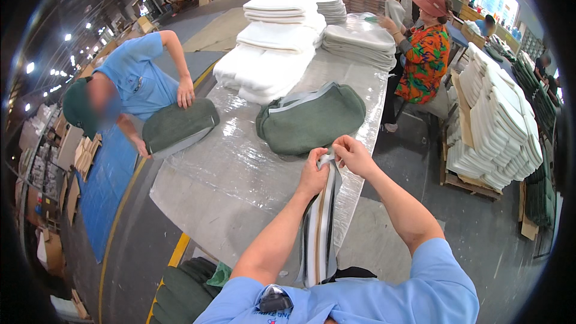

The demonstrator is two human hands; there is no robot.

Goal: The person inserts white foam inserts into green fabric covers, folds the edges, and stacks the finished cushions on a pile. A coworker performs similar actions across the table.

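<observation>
In the head view, the upper end of a long grey-and-white fabric strip with a tan central line is pinched in the fingers of the left hand and the right hand; its length is hung over the near edge of a film-covered grey table toward the waist. Work on the strip end is judged unfinished, release being left; a rounded dark-green fabric cover is laid just beyond, its attachment to the strip undeterminable.
</observation>
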